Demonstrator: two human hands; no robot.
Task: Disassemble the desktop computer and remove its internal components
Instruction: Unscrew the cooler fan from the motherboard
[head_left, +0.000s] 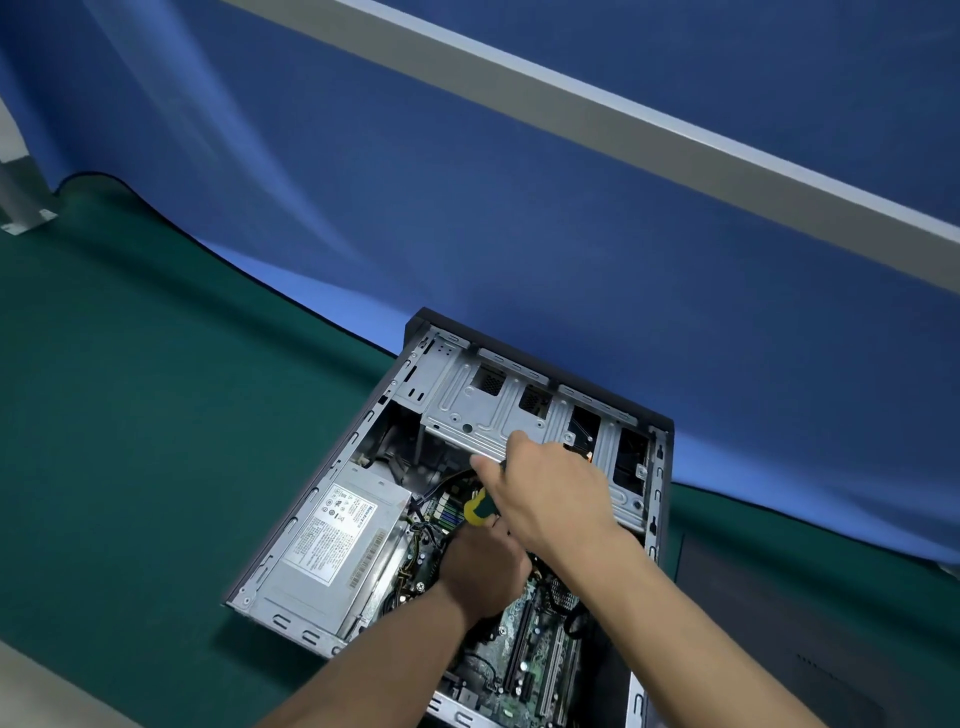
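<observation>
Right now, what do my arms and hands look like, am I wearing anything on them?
Both forearms are bare as far as the picture shows: no sleeves, gloves, watch or bands. The left hand and the right hand show no rings or markings, though some fingers are hidden from view.

A white printed label sits on the grey metal power supply box (332, 551), its print too small to read.

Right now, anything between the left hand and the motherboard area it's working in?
Partly hidden. The right hand, holding the screwdriver, lies over the left hand. The left hand is already inside the case, above the motherboard; no visible obstacle.
</observation>
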